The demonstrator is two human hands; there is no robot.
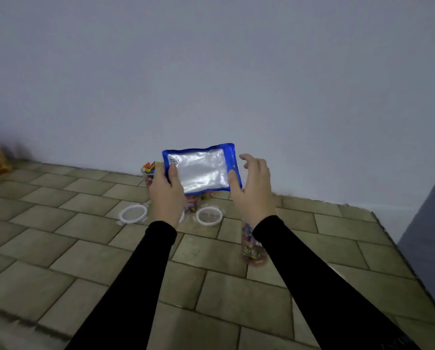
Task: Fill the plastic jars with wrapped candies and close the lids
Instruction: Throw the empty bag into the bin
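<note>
Hidden: the jars (149,174) of candies sit mostly behind the hands and bag.
Bag (201,170): blue and silver, held up, long side left to right.
Left hand (166,192): thumb and fingers pinch the bag's left edge.
Right hand (253,190): thumb on the bag's right edge, fingers spread loose.
Lids (133,214): two flat on the tiled table (85,261).

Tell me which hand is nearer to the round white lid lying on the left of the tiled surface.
Left. The left hand, gripping the blue-edged silver pouch, is just right of the round white lid. The right hand is farther right, past the other lid.

Dim, soft, blurred, edges warped.
</note>
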